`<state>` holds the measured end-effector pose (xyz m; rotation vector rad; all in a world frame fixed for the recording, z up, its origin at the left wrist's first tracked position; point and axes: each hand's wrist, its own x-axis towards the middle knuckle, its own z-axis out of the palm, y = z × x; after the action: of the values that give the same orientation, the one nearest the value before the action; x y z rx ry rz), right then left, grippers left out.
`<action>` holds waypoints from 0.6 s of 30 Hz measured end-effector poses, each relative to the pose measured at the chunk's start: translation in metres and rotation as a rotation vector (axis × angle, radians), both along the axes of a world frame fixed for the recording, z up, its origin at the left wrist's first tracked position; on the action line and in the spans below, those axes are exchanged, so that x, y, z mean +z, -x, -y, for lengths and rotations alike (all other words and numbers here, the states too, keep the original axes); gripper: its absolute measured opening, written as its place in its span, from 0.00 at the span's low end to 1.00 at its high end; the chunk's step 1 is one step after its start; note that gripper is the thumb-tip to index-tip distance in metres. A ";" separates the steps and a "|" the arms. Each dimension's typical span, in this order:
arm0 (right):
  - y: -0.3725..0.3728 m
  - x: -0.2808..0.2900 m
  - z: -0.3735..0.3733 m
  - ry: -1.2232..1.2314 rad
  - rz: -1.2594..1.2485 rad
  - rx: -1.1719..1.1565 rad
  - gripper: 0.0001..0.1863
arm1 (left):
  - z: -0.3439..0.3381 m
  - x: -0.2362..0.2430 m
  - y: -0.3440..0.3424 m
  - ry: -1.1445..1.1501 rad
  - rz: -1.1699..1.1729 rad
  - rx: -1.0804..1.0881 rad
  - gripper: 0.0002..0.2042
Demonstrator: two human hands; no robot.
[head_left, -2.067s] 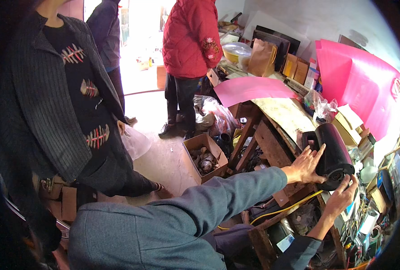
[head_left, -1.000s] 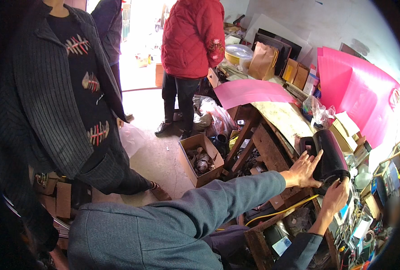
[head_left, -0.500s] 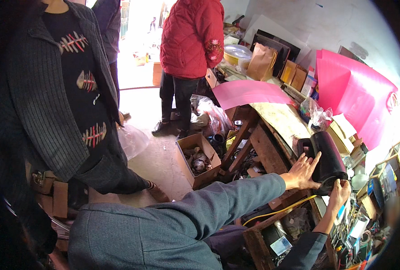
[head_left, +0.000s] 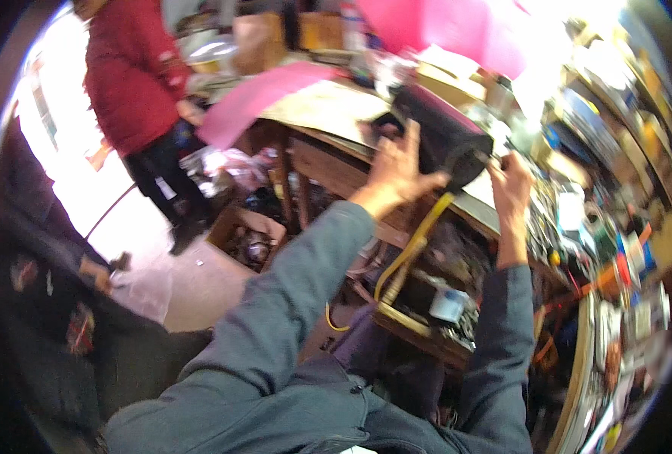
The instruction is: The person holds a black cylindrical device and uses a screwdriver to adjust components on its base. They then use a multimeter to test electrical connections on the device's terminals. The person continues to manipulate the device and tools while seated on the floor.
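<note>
A black cylindrical thing with a loop handle (head_left: 442,125) lies on its side at the bench's front edge; I cannot tell its exact kind. Against its near side rests my left hand (head_left: 396,170), fingers stretched and spread, thumb toward the round end. At that round end my right hand (head_left: 512,185) is closed in a pinch. Whatever lies between its fingertips is too small and blurred to make out. A yellow cable (head_left: 419,238) runs down just below the cylinder.
An open drawer (head_left: 415,321) with loose parts sits below the bench. Tools and parts crowd the right side. A pink sheet (head_left: 264,98) lies on the bench's far left. A person in a red jacket (head_left: 135,83) stands at left, near a cardboard box (head_left: 234,234) on the floor.
My view has swung right, so the scene sits further left and is blurred. My left hand stays spread on the cylinder; my right hand stays pinched near its round end.
</note>
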<state>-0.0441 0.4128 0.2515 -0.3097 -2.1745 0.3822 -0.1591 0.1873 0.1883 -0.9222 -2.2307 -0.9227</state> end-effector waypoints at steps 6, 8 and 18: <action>-0.014 -0.011 -0.044 -0.050 0.235 -0.224 0.15 | -0.018 0.002 -0.004 0.032 0.132 -0.102 0.71; -0.011 -0.013 -0.040 -0.139 0.257 -0.225 0.13 | -0.017 0.001 -0.005 -0.003 0.085 -0.119 0.71; 0.005 -0.025 -0.061 -0.259 0.378 -0.106 0.17 | -0.013 0.009 -0.006 0.035 0.180 -0.143 0.71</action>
<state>-0.0488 0.4739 0.2261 -0.3729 -2.5293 -0.0251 -0.1536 0.2007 0.1971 -1.0628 -2.3618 -1.0723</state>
